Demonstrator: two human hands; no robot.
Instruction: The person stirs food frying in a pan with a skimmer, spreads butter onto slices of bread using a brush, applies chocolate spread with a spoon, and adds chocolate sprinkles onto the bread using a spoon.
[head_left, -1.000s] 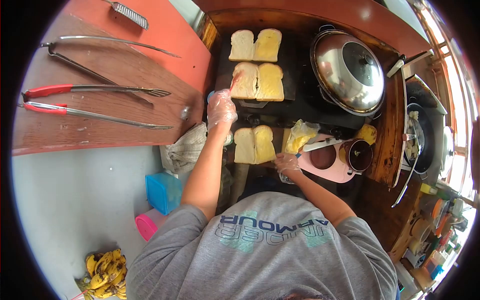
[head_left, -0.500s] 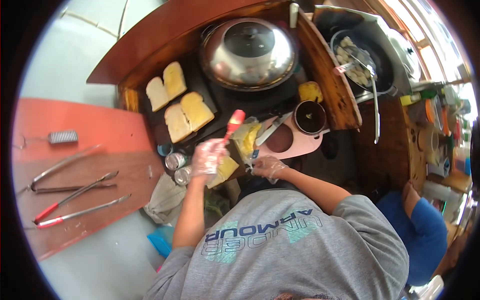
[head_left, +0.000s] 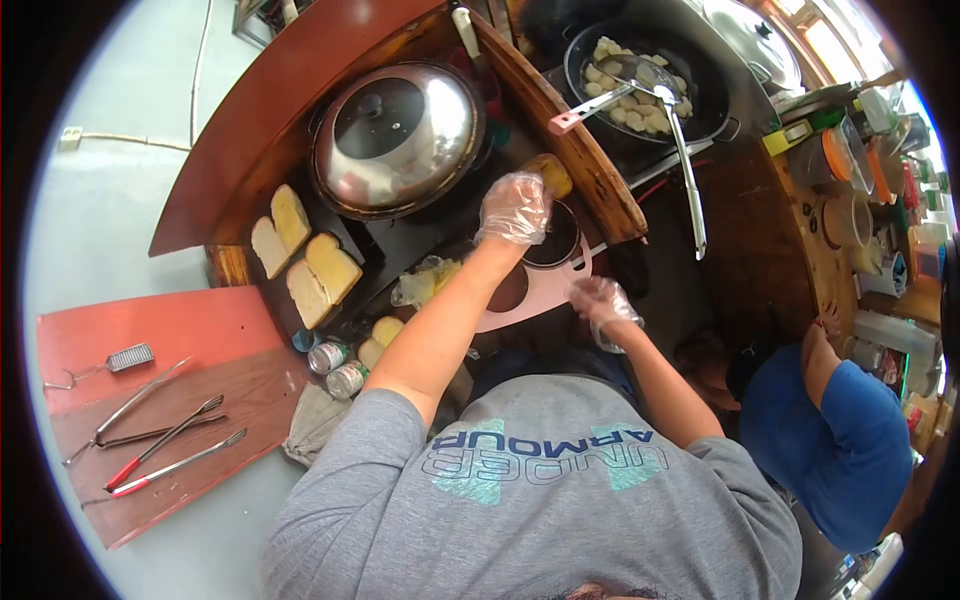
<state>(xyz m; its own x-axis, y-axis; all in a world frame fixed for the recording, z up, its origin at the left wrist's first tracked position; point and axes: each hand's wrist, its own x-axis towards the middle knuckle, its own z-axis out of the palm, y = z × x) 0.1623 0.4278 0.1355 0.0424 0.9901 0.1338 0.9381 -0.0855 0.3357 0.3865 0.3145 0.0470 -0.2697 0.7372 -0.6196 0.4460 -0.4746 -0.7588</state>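
My left hand point(head_left: 515, 208) has swung from the bread point(head_left: 337, 263), which waits, to the pot point(head_left: 557, 242) at the pink board's point(head_left: 545, 298) edge; I can't tell either grip.

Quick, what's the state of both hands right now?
Left hand: by the dark pot; fingers hidden, grip cannot be told.
Right hand: looks loosely open near the pink board, nothing visible held.

Hands point(head_left: 515, 208) in glossy, clear plastic
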